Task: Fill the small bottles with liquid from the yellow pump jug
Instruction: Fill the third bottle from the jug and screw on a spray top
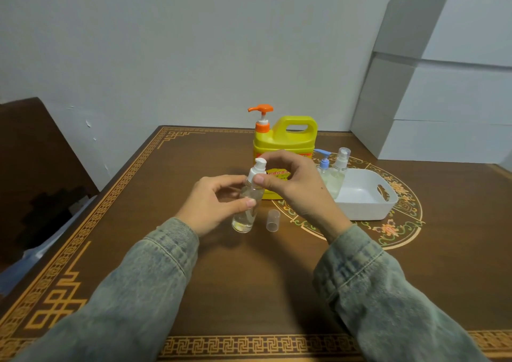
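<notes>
L hand (213,203) grips spray bottle (247,205) before yellow jug (285,145); R hand (288,180) pinches its pump head (257,170). Tilted, w/ head loose, it could spill.

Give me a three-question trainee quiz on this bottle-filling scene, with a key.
1. True or false: the clear cap sits on the bottle being held.
2. How many small bottles stand in the white basket? A one, B two, C three.
3. Which hand pinches the white spray top?

Key: 1 false, it stands on the table. 2 B, the blue-pump bottle and clear spray bottle. 3 The right hand; the left hand grips the body.
</notes>
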Tool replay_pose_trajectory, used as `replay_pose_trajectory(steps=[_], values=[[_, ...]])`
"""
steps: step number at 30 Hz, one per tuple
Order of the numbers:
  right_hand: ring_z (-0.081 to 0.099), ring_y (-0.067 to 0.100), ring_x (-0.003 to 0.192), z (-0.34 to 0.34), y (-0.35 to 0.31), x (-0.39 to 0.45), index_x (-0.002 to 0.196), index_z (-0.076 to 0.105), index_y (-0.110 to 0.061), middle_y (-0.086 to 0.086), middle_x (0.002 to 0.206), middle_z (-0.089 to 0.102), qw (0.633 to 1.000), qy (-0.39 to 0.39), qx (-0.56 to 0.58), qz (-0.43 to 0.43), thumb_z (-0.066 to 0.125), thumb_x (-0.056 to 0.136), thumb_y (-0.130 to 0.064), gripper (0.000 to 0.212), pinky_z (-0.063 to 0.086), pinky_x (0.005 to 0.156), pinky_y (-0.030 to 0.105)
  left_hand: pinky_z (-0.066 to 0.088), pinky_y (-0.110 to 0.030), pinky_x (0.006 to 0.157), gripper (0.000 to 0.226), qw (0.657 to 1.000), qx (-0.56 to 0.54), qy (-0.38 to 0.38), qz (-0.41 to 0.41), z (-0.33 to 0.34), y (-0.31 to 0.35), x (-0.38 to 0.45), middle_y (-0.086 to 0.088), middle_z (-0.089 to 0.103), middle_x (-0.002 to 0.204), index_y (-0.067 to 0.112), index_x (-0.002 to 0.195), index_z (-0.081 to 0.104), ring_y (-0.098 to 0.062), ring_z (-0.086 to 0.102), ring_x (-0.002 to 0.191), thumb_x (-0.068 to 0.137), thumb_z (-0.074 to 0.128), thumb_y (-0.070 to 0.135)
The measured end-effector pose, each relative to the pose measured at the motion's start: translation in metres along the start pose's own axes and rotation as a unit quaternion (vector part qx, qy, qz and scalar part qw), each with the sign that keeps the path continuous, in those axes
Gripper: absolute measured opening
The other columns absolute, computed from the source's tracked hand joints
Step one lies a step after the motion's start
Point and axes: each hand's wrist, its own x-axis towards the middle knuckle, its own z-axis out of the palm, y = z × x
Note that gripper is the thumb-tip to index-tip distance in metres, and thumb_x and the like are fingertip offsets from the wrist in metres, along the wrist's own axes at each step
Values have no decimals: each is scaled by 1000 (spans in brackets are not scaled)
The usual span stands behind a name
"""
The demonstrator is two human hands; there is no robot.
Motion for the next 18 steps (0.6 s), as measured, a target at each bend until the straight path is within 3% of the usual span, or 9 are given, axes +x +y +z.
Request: replay_pose_trajectory(steps=[2, 4, 6, 9, 13, 18], values=[[63, 5, 89, 3, 0, -1, 102, 70, -17, -6, 92, 68, 1000, 12, 2, 5, 84, 76, -21, 30, 54, 81, 25, 53, -25, 89, 43, 1000, 0, 8, -5, -1, -2, 1, -4, 75, 100, 12, 112, 71, -16, 71, 93, 71, 84, 9], [62, 2, 101, 2, 2, -3, 116, 66, -21, -7, 107, 68, 1000, -19, -6, 7, 80, 80, -25, 38, 51, 89, 23, 53, -26, 90, 42, 1000, -7, 5, -10, -1, -2, 2, -4, 75, 101, 11, 112, 71, -16, 71, 95, 72, 82, 4], [60, 4, 115, 0, 3, -3, 125, 62, -24, -7, 120, 67, 998, -54, -12, 6, 73, 88, -23, 39, 50, 99, 31, 51, -19, 87, 39, 1000, -4, -3, -11, -2, -1, 1, 3, 76, 98, 15, 109, 71, -8, 70, 91, 73, 80, 3], [65, 8, 109, 0, 1, -3, 118, 68, -17, -5, 111, 73, 999, -39, -1, 12, 73, 87, -12, 31, 53, 98, 40, 51, -16, 82, 37, 1000, -12, -15, -9, -2, -1, 0, 12, 75, 89, 22, 104, 70, -2, 69, 84, 74, 78, 1], [68, 3, 95, 5, 0, -1, 99, 73, -23, -7, 95, 75, 999, 28, -8, 34, 85, 74, -20, 28, 58, 86, 39, 52, -19, 82, 40, 1000, -10, 4, 2, 0, -3, 0, -2, 75, 97, 18, 108, 70, -4, 69, 84, 73, 79, 0], [67, 5, 103, 1, 1, -2, 113, 71, -14, -5, 108, 74, 999, -25, -3, 20, 76, 85, -12, 29, 54, 91, 30, 53, -25, 89, 38, 999, -24, -29, -7, -4, -5, 0, -4, 74, 105, 16, 111, 69, -15, 71, 97, 76, 77, 5]])
